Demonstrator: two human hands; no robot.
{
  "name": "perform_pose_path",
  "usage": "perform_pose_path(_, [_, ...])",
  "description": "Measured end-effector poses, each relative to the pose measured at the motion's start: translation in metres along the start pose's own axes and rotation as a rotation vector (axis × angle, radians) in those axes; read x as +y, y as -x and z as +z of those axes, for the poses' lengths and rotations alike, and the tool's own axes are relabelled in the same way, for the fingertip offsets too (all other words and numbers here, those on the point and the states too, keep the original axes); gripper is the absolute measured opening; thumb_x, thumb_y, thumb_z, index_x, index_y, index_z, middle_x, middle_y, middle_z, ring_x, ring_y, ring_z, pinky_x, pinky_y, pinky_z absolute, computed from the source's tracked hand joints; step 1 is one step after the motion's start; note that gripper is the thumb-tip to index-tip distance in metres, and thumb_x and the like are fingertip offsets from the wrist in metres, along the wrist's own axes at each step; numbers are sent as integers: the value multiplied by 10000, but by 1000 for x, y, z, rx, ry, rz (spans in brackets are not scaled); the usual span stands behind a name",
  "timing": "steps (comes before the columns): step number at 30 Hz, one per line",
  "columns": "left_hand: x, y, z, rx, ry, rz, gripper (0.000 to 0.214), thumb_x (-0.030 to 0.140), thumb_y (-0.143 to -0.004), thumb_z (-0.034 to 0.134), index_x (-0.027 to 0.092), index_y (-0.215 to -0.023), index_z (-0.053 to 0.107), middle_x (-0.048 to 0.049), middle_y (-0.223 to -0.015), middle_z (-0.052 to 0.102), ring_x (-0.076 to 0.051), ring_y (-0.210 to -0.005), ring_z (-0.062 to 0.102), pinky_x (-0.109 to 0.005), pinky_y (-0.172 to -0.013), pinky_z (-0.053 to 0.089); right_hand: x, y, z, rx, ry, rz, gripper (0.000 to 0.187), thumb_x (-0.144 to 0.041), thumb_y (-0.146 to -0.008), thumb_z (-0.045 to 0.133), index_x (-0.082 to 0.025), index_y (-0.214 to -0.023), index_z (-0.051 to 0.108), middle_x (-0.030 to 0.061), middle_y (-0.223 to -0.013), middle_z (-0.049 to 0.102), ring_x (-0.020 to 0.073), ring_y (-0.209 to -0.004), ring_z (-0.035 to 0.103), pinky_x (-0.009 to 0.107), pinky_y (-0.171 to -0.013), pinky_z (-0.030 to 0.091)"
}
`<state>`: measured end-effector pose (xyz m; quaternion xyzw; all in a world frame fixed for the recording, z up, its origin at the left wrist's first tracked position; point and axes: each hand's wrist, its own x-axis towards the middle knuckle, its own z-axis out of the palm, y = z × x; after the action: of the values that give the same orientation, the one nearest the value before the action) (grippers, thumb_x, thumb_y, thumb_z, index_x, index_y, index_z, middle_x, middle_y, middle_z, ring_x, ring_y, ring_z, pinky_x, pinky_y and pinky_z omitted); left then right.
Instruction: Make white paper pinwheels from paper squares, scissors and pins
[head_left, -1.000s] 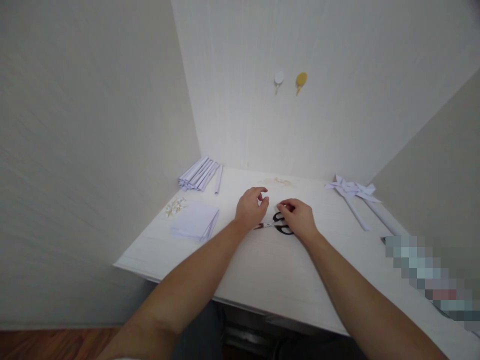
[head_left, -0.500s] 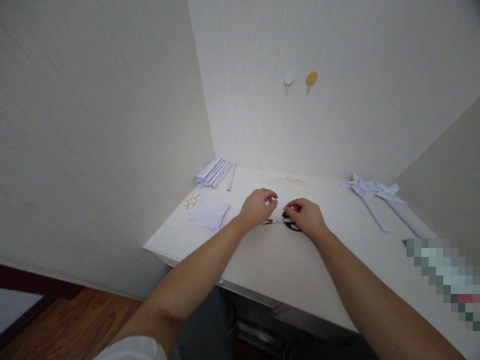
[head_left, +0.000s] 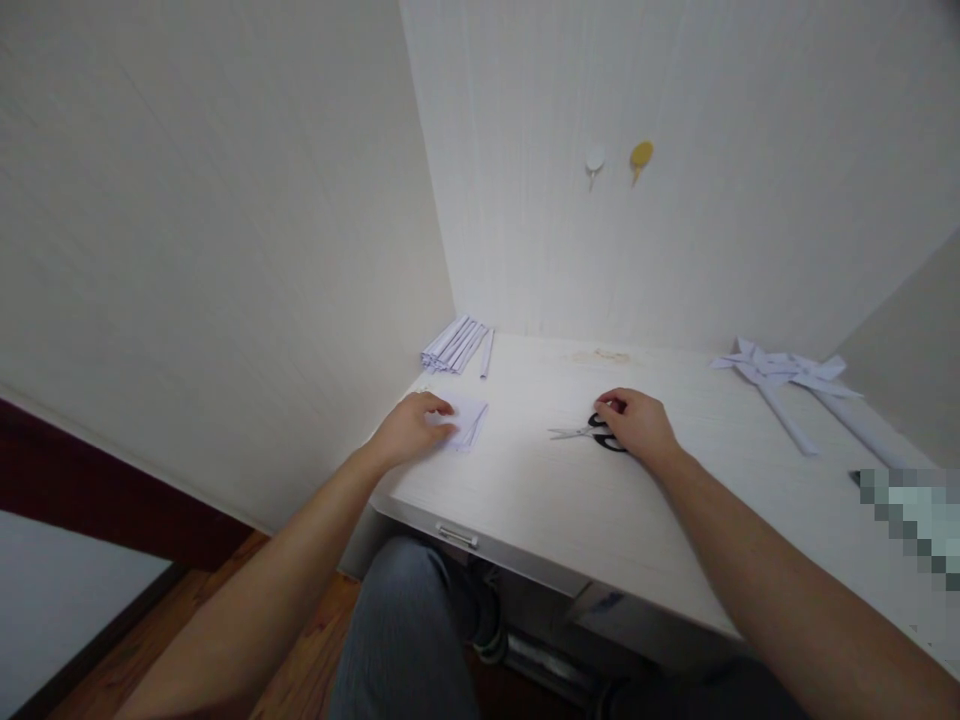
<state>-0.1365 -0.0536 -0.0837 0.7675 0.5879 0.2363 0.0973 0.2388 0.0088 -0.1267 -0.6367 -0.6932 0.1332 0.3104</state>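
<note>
One bare left hand [head_left: 412, 430], seen by me from afar, has moved from beside the silver-bladed scissors with black looped handles [head_left: 590, 433] to the flat, folded white paper [head_left: 469, 412] left on the pale desk [head_left: 517, 490], thumb and fingers apart. My right hand [head_left: 639, 424] stays at the handles; whether its grip is clamped I cannot tell. Paper and scissors now have one hand each.

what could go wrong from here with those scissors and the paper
The scissors' blades point toward the left hand side, so they might nick it if it came closer. The folded paper at that hand could crease or slide. The lone paper tube might roll if bumped.
</note>
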Motion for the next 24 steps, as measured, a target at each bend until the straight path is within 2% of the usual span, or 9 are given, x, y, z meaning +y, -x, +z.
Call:
perform_pose_path(2, [5,4,1,-90,1,84,214,328,-755,746,235,-947,752,-78,-1085,746,-274,-1076,653,-426,-1024,466,0,2,0,4,-3,8,201,-297,-854,604,-186,-885,770,55,-780,727,215,-726,657,316,-680,470])
perform_pose_path(5, [11,7,1,-140,-39,129,222,309,-717,776,254,-931,755,-74,-1075,749,-281,-1074,655,-425,-1026,463,0,6,-1,14,-2,22,206,-308,-860,611,-181,-892,770,54,-750,720,218,-717,655,319,-668,464])
perform_pose_path(16, [6,1,-8,-206,-18,46,178,432,-713,757,297,-829,771,-16,-881,774,-235,-878,698,-306,-821,513,0,7,-3,8,-7,40,189,-285,-871,631,-175,-892,782,56,-772,741,203,-699,648,305,-645,449])
perform_pose_path(24, [2,-8,-11,-268,-54,60,166,437,-712,763,318,-825,787,9,-874,787,-223,-861,703,-291,-808,495,1,6,-2,16,-7,46,172,-282,-858,644,-181,-870,782,53,-748,729,202,-694,647,300,-640,454])
